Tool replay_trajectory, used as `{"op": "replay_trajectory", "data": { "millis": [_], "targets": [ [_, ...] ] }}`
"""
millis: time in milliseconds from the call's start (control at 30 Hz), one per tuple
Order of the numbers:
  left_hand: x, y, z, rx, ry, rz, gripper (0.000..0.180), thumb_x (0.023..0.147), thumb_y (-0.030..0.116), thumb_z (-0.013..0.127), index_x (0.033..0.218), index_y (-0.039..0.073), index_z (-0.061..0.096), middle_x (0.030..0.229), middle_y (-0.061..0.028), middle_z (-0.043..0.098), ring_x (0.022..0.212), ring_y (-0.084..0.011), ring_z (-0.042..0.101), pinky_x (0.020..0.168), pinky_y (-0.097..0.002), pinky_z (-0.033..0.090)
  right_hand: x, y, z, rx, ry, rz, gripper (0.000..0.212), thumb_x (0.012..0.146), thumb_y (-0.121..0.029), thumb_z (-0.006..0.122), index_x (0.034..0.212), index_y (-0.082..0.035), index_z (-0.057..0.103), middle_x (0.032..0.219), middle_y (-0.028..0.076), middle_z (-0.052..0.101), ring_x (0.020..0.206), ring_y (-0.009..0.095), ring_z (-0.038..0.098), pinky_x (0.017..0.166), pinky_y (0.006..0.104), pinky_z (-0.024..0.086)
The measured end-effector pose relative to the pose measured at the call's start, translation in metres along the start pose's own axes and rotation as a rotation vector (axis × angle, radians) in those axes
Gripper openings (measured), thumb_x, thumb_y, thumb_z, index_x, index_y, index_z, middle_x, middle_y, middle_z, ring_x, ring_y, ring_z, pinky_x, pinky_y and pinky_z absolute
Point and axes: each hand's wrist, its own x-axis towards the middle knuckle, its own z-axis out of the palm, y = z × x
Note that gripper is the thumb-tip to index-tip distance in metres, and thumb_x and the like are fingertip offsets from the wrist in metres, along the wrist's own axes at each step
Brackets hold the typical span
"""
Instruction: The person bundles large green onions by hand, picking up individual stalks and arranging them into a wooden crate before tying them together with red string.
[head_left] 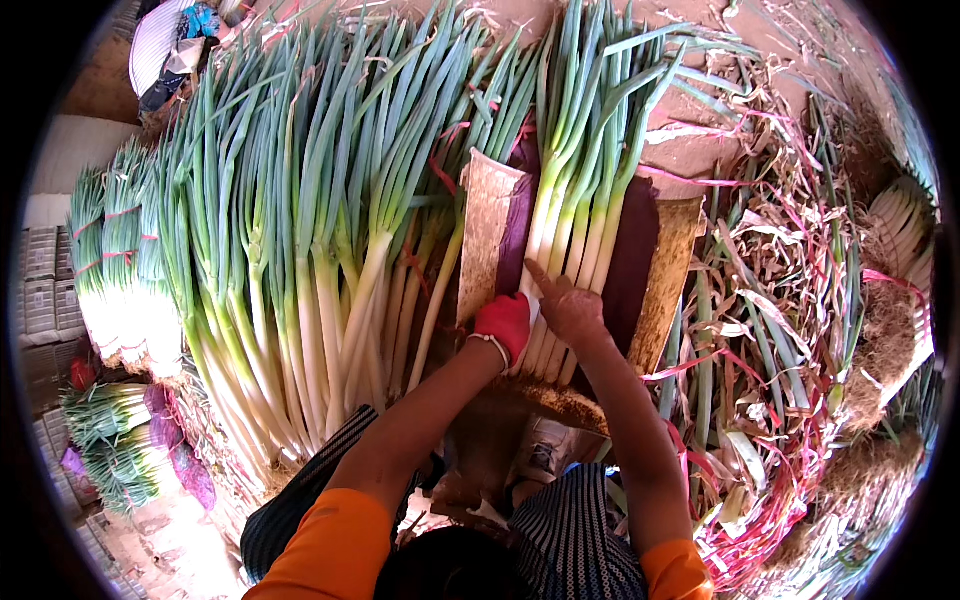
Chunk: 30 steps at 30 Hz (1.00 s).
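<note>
1. Dead centre, there lay the leeks [575, 230] in the trough [672, 270], on its cloth [633, 250], root ends by the near edge, leaves out past the far edge!
2. Across them, towards the near edge, sat the left hand [502, 326] at the left-hand stalks, with the right hand [570, 308] just right of it, on the stalks.
3. Off the trough's left edge, close beside it, stood a leek row [290, 300]; farther left, bound bundles [125, 260], and smaller bunches [120, 445] nearer the wearer.
4. Off the right edge spread leaf litter [770, 330], and beyond it, tied leeks [900, 240]!
</note>
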Motion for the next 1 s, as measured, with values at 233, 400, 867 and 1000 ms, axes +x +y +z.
{"op": "replay_trajectory", "data": {
  "millis": [233, 400, 867, 1000],
  "targets": [
    [-0.023, -0.009, -0.024, -0.135, -0.097, 0.072, 0.025, 0.084, 0.018, 0.051, 0.103, 0.001, 0.051, 0.101, -0.0211, 0.059, 0.093, -0.0369, 0.058, 0.078, -0.0442, 0.048, 0.003, -0.004, -0.011, 0.163, -0.022, 0.102, 0.065, 0.082, -0.018, 0.05, 0.14, -0.037, 0.026, 0.108, 0.012, 0.062, 0.096, 0.028, 0.061, 0.081, 0.0409, 0.049],
    [-0.09, -0.046, -0.1, -0.29, 0.152, 0.36, 0.031, 0.082, 0.022, 0.057, 0.105, 0.004, 0.048, 0.103, -0.0169, 0.055, 0.093, -0.0352, 0.056, 0.078, -0.0411, 0.047, 0.0, -0.007, -0.006, 0.189, 0.03, 0.071, 0.061, 0.086, -0.015, 0.042, 0.14, -0.038, 0.025, 0.099, 0.014, 0.063, 0.092, 0.029, 0.062, 0.081, 0.0419, 0.047],
    [-0.178, -0.176, -0.166, -0.64, 0.255, -0.26, 0.026, 0.086, 0.029, 0.057, 0.089, 0.003, 0.055, 0.065, -0.0119, 0.056, 0.052, -0.018, 0.057, 0.049, -0.0338, 0.045, 0.012, 0.015, 0.003, -0.014, 0.001, 0.067, 0.066, 0.082, -0.014, 0.047, 0.143, -0.024, 0.022, 0.101, 0.015, 0.062, 0.084, 0.028, 0.063, 0.075, 0.0423, 0.049],
    [-0.166, -0.224, -0.079, -0.513, 0.444, -0.13, 0.024, 0.076, 0.015, 0.072, 0.081, -0.001, 0.055, 0.062, -0.0095, 0.054, 0.052, -0.0131, 0.047, 0.049, -0.0293, 0.041, 0.015, 0.038, 0.063, 0.006, 0.206, -0.008, 0.044, 0.077, -0.016, 0.053, 0.12, -0.018, 0.053, 0.086, 0.006, 0.064, 0.07, 0.023, 0.061, 0.061, 0.041, 0.049]
  ]
}}
